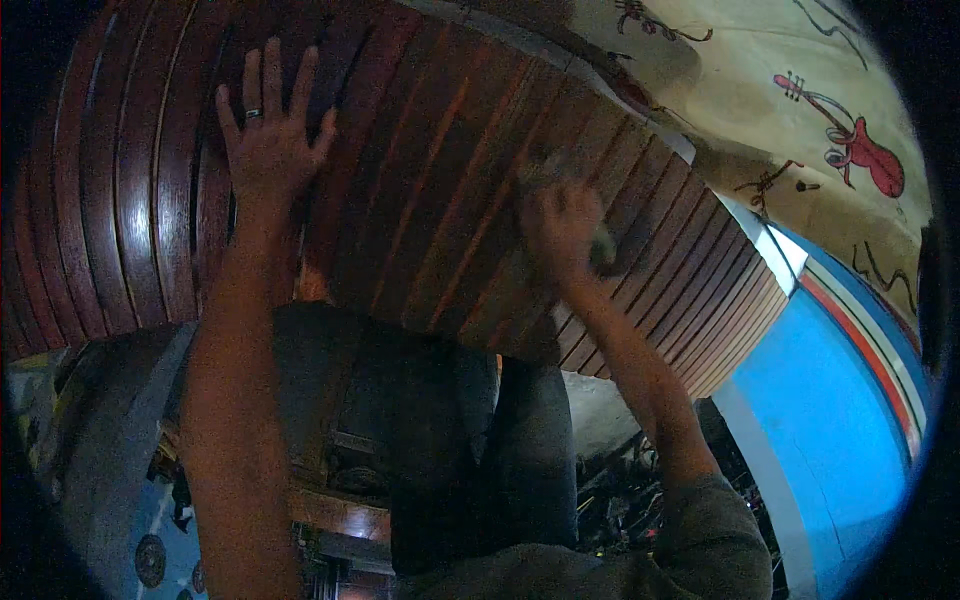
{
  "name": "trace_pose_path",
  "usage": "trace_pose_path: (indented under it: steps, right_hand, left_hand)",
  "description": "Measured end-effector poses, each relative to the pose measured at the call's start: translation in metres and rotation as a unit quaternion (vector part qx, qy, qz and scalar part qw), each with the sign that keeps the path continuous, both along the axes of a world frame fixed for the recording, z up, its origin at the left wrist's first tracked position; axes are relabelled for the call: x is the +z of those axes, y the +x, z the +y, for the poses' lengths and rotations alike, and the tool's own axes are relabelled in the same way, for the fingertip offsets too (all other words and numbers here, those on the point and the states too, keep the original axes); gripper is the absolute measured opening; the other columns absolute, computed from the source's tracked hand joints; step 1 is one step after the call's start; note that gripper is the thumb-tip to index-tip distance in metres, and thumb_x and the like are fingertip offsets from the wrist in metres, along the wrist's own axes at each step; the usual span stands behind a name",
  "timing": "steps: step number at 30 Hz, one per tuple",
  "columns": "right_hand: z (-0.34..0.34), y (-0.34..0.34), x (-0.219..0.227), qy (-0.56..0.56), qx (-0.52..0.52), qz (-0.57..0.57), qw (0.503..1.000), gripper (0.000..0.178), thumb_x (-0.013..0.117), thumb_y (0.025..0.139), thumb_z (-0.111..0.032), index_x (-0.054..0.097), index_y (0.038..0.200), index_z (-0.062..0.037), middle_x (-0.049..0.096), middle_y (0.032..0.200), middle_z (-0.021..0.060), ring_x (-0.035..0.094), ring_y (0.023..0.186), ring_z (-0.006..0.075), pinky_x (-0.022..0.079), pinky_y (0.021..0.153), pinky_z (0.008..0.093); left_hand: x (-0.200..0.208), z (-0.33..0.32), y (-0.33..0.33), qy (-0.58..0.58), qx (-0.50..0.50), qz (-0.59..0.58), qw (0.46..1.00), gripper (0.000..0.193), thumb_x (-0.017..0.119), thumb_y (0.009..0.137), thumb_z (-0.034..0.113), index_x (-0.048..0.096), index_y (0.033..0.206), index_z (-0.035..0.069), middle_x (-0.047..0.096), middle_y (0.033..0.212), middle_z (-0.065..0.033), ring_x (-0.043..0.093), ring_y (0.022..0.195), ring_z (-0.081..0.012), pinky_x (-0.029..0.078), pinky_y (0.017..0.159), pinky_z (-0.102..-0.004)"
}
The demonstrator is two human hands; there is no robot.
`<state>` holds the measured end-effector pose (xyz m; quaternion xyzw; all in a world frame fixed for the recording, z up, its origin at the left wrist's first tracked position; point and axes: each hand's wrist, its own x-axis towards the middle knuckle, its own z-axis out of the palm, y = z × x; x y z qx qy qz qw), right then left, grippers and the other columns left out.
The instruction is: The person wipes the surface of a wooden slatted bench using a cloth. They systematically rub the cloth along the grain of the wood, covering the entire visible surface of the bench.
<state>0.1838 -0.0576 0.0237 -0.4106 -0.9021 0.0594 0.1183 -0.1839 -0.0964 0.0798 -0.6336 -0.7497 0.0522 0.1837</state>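
Note:
A long surface of reddish-brown wooden slats (450,130) with narrow gaps stretches across in front of me. My left hand (272,145) lies flat on it at the left, fingers spread, a ring on one finger. Right of the middle, my right hand (562,225) is pressed to the slats, its fingers curled over a greyish pad or folded cloth (604,250). Motion smears this hand, so the pad's exact kind cannot be made out. Around it the wood looks dull, while the slats at the far left shine.
Patterned pale fabric (740,90) with red guitar figures lies beyond the slats at the upper right. A bright blue wall (820,420) with striped edging stands at the right. Dark cluttered items (620,490) sit below, near my legs (480,450). Wooden furniture (340,510) shows at the lower left.

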Motion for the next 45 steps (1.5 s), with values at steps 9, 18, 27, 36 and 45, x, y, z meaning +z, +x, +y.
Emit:
trace_pose_path:
  steps: [9,18,27,36,45]
  right_hand:
    - [0.008,0.008,-0.001,-0.093,0.23,0.075,0.966,0.029,0.062,0.091,-0.024,0.063,0.114,-0.0066,0.061,0.111,0.0157,0.06,0.1,0.036,0.047,0.088,0.0474]
    - [-0.002,-0.054,-0.026,-0.013,0.132,0.141,0.981,0.033,0.056,0.09,-0.004,0.059,0.123,-0.006,0.061,0.125,0.0165,0.059,0.114,0.0364,0.052,0.092,0.0437]
    - [-0.01,-0.071,0.014,-0.285,0.319,0.096,0.899,0.034,0.06,0.091,-0.015,0.06,0.122,-0.0026,0.062,0.122,0.0194,0.063,0.108,0.0341,0.052,0.094,0.0447]
    - [0.045,-0.108,-0.027,0.002,0.174,0.101,0.98,0.024,0.061,0.087,-0.009,0.066,0.111,-0.0066,0.065,0.108,0.0137,0.064,0.095,0.0294,0.052,0.079,0.0441]
    - [-0.034,-0.103,-0.01,-0.505,0.372,0.07,0.776,0.041,0.049,0.096,-0.022,0.054,0.135,-0.0072,0.054,0.139,0.0135,0.052,0.127,0.0316,0.042,0.108,0.0439]
  left_hand:
    - [-0.003,-0.001,-0.003,-0.011,0.011,0.001,1.0,0.07,0.048,0.091,0.057,0.028,0.153,0.032,0.021,0.161,-0.0096,0.021,0.148,-0.028,0.013,0.116,-0.0596]
    - [-0.002,0.002,-0.003,0.0,-0.001,-0.042,0.999,0.071,0.048,0.092,0.057,0.024,0.155,0.033,0.018,0.162,-0.0095,0.019,0.148,-0.0292,0.015,0.114,-0.0624]
    - [-0.008,-0.005,0.007,-0.009,0.002,-0.001,1.0,0.071,0.048,0.091,0.057,0.027,0.154,0.033,0.021,0.161,-0.0101,0.021,0.147,-0.0297,0.016,0.114,-0.0608]
    - [-0.01,0.0,0.011,-0.008,0.003,-0.015,1.0,0.07,0.049,0.091,0.057,0.028,0.154,0.032,0.022,0.16,-0.0103,0.021,0.147,-0.0296,0.016,0.114,-0.0611]
    - [-0.007,-0.005,0.011,-0.027,0.01,0.0,1.0,0.069,0.049,0.091,0.057,0.031,0.153,0.032,0.023,0.16,-0.0114,0.023,0.147,-0.0307,0.016,0.113,-0.0621]
